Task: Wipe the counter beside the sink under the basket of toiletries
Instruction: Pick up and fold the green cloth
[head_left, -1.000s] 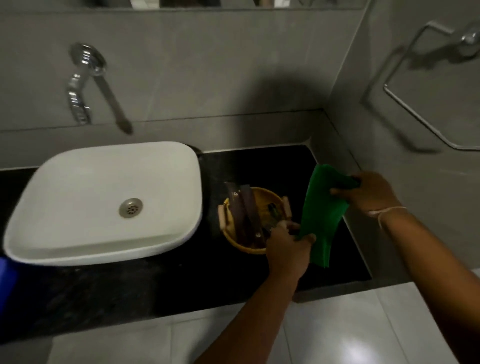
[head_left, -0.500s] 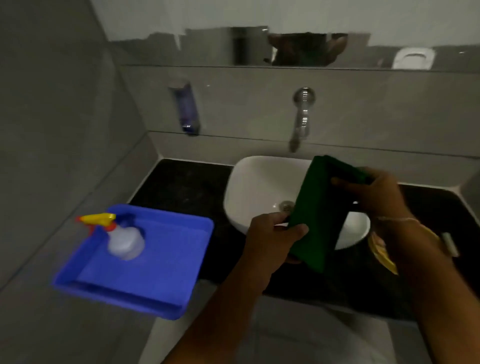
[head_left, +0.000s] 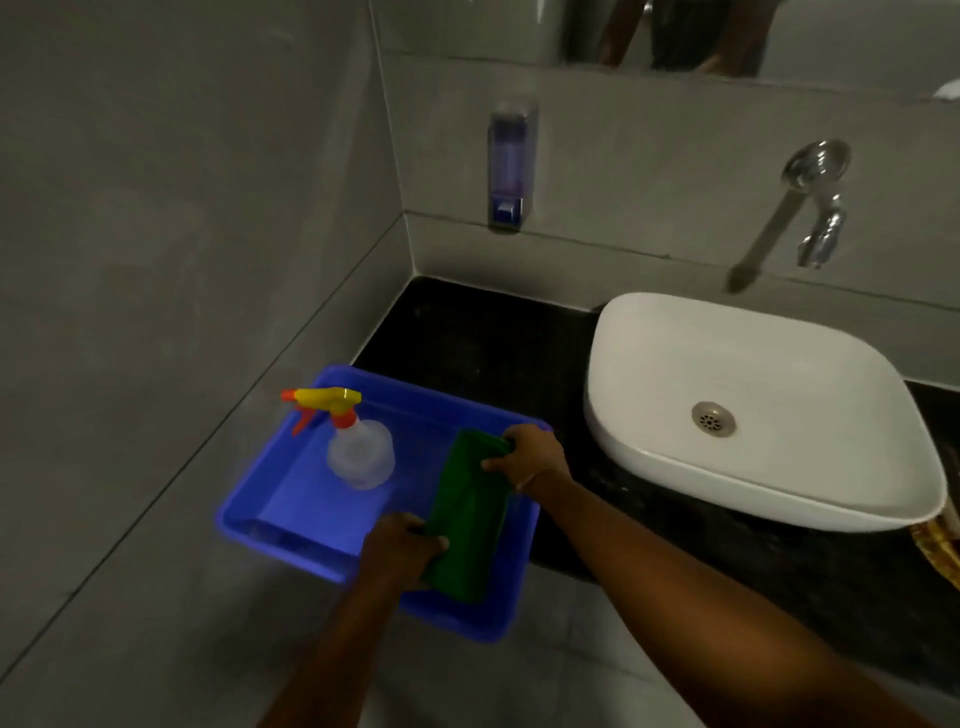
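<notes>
A folded green cloth (head_left: 467, 514) is stretched between both hands over the right side of a blue plastic tray (head_left: 270, 499). My left hand (head_left: 402, 551) grips its near end and my right hand (head_left: 530, 454) pinches its far end. The tray sits at the left end of the black counter (head_left: 483, 343), overhanging the front edge. Only a sliver of the yellow basket (head_left: 937, 545) shows at the right edge, behind the white sink (head_left: 779, 364).
A clear spray bottle (head_left: 358, 447) with a yellow and orange trigger stands in the tray. A soap dispenser (head_left: 511, 166) hangs on the back wall. A chrome tap (head_left: 810, 208) sticks out above the sink. A grey tiled wall closes the left side.
My view has swung left from the basket past the sink to the blue tray. Both hands carried the green cloth along and now hold it low over the tray.
</notes>
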